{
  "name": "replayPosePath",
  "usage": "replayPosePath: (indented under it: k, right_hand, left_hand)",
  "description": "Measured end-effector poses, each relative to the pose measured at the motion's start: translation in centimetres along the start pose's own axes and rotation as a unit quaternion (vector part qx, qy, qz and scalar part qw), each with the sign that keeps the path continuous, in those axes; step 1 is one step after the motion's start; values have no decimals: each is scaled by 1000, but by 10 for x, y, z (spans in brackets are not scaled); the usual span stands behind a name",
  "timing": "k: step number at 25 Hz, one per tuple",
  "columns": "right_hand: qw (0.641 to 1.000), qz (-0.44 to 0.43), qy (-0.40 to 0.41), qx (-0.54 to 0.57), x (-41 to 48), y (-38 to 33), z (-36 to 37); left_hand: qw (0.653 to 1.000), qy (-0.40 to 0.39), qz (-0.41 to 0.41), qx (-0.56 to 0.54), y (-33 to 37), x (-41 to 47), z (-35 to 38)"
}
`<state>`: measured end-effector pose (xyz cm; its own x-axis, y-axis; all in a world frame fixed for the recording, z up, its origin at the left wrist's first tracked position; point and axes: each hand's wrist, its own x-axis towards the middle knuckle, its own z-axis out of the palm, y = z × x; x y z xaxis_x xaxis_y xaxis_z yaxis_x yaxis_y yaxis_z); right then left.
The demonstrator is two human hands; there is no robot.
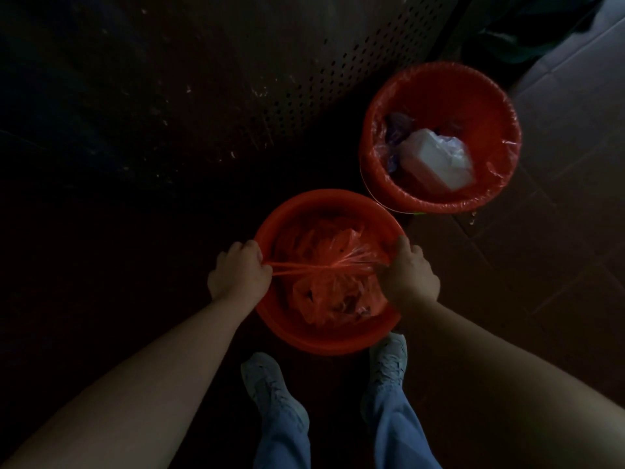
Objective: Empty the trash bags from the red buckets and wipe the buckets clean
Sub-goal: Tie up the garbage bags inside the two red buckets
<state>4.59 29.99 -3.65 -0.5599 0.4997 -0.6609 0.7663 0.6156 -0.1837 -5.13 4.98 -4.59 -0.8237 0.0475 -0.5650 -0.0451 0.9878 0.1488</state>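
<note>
Two red buckets stand on a dark floor. The near bucket (297, 336) is just in front of my feet and holds an orange trash bag (331, 296). My left hand (238, 274) grips one stretched end of the bag at the bucket's left rim. My right hand (409, 275) grips the other end at the right rim, so the bag's top is pulled taut between them. The far bucket (378, 154) at the upper right is lined with a clear bag (500, 167) and holds white trash (436, 160).
A dark perforated panel (321, 82) rises behind the buckets. Brown floor tiles (558, 214) spread to the right. My two light shoes (267, 387) stand just below the near bucket. A dark green heap (527, 32) lies at the top right.
</note>
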Motion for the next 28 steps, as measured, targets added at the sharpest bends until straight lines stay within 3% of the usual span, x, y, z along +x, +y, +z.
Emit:
replayPosePath:
  k: [5,9,14,20,28]
  right_hand:
    - [1000,-6,-10,7,12,12,2]
    - [994,43,-22,103,11,22,20]
    - [990,8,-15,141,3,20,20]
    - [979,-6,-116,167,-33,21,-12]
    - [984,27,-69,164,-75,61,-102]
  left_hand:
    - [1000,5,16,27,-15,13,1]
    - [998,30,28,37,-19,16,10]
    - [999,-7,-6,-32,-20,5,20]
    - [991,-103,56,-59,-1,-17,-11]
    - [989,-84,125,-4,73,-68,-76]
